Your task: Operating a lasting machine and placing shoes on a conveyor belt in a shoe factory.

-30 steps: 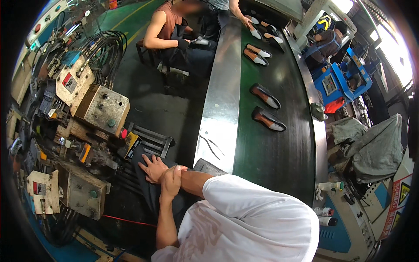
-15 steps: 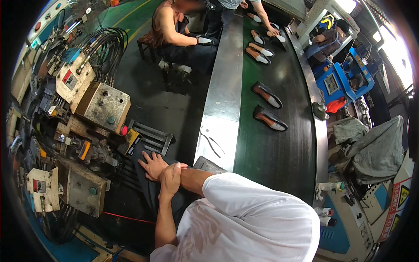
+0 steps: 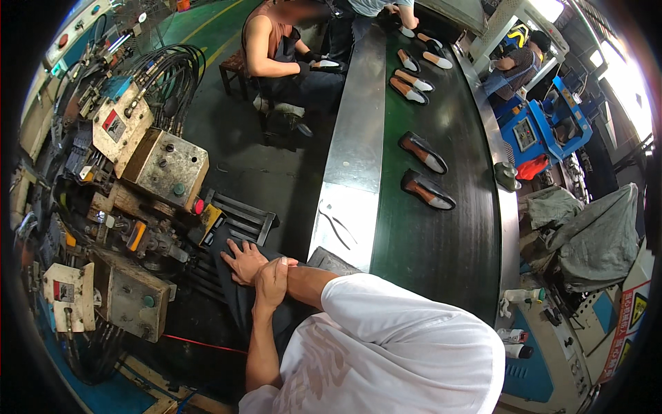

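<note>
My right hand [image 3: 243,262] lies flat with its fingers spread on the dark cloth over my knee [image 3: 233,295]. Wrapped around my right wrist is my left hand [image 3: 272,281], closed on it. Neither hand holds a tool or a shoe. Close by, a pair of pliers [image 3: 336,224] rests on the metal ledge [image 3: 355,148] beside the belt. A dark flat pad [image 3: 336,259] sits at the ledge's near end.
Two dark shoes [image 3: 429,191] lie on the green conveyor belt [image 3: 465,234], with several more farther up. A machine with hoses and metal boxes [image 3: 169,165] stands at left, next to a black slatted rack [image 3: 241,219]. A seated co-worker [image 3: 265,48] handles a shoe.
My hands keep the same hold. At the belt's far end, a standing person's hand has moved off one shoe to another farther up. The seated co-worker's hands have shifted around the shoe.
</note>
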A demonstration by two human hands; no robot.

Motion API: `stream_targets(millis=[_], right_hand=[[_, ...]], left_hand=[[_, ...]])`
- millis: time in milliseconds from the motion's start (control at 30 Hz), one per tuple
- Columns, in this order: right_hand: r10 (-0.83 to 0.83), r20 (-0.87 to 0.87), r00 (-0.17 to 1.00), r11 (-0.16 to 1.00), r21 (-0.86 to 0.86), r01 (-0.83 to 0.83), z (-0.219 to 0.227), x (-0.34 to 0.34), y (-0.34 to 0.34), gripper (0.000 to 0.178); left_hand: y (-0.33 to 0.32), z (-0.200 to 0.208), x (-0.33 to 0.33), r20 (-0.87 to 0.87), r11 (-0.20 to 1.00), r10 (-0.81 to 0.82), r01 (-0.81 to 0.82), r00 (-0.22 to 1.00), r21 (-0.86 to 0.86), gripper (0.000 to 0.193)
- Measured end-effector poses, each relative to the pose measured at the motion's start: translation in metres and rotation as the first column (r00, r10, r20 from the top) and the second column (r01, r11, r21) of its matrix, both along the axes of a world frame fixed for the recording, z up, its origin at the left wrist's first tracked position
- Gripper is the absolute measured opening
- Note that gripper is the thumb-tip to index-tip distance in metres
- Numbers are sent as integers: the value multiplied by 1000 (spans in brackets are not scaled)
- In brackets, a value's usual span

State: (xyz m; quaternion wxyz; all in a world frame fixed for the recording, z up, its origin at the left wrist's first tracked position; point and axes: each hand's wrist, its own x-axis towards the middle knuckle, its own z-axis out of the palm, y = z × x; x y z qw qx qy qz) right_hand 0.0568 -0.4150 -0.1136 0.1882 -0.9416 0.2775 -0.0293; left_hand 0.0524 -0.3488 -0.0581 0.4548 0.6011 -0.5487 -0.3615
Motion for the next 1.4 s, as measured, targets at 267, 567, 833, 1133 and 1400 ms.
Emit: stream_targets(millis=[267, 567, 833, 1133, 1400], right_hand=[[-6, 2, 1000, 1000, -5, 6, 2, -2, -1, 81], [-14, 15, 1000, 1000, -11, 14, 0, -4, 0, 80], [8, 19, 1000, 1000, -24, -7, -8, -1, 0, 78], [-16, 26, 1000, 999, -37, 17, -16, 1, 1, 79], [-31, 28, 999, 997, -64, 32, -14, 0, 1, 79]], left_hand=[[0, 6, -1, 6, 1000, -12, 12, 1000, 5, 52], [0, 6, -4, -14, 1000, 0, 0, 1000, 2, 49], [1, 5, -3, -13, 999, 13, -13, 1000, -30, 47], [1, 4, -5, -45, 999, 16, -18, 999, -33, 46], [0, 3, -4, -18, 998, 11, -12, 1000, -58, 44]])
